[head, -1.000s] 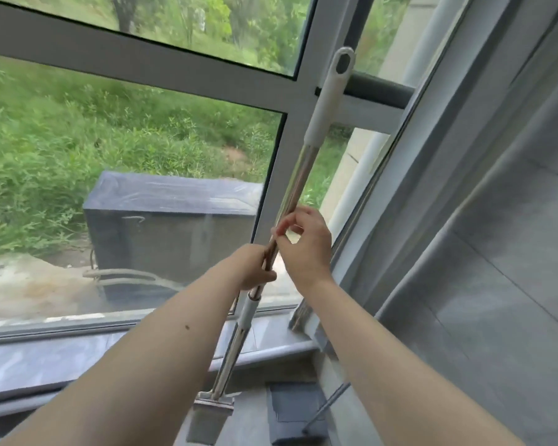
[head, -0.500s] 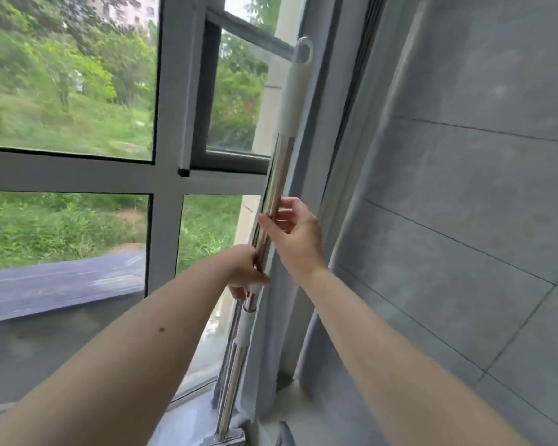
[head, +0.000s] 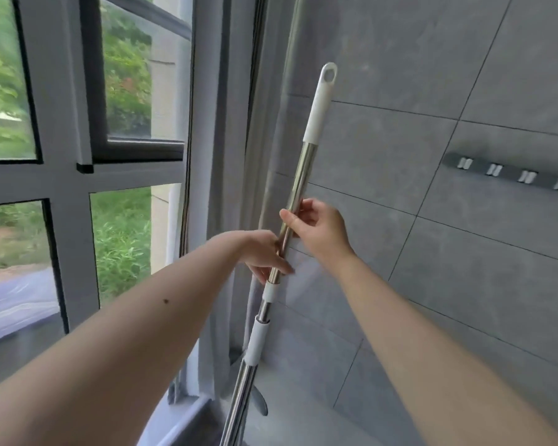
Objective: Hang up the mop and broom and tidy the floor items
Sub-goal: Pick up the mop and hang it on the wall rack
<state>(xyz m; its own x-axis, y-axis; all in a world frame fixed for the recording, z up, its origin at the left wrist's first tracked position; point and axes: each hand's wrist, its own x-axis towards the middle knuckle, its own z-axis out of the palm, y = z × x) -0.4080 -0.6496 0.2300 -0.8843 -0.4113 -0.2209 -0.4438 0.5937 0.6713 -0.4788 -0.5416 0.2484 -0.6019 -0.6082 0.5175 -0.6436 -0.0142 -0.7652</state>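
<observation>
1. Since the earlier frames the view has swung away from the window (head: pixel 78 123) toward the grey tiled wall (head: pixel 400 284); the mop handle (head: pixel 298 185), which stood against the glass, now stands in front of the tiles, and a wall rack (head: pixel 509 175) has come into sight at the right.

2. The right hand (head: pixel 316 231) is the upper one; its thumb and fingers curl round the steel tube, a closed hold on the handle, probably to steer the top end.

3. The left hand (head: pixel 264 255) sits just below it, above the white collar; its fingers wrap the tube from the window side, so it too holds the handle, likely taking the weight; how far they close behind the tube is hidden.

4. Two hands close together on the middle of a long pole suggest control rather than force; the pole leans a little, its top toward the rack side.

5. The white end cap (head: pixel 321 101) with its hanging eye points upward, free and clear of the wall; that end up makes sense if the eye or shaft is meant for the rack.

6. The rack lies well apart from the handle, to the right, with several pale clips along a dark bar; none holds anything.

7. The mop's head is out of view below; the broom cannot be seen; a grey curtain (head: pixel 226 220) hangs behind the handle.

8. My judgement: the hanging step is in hand but not yet done.
</observation>
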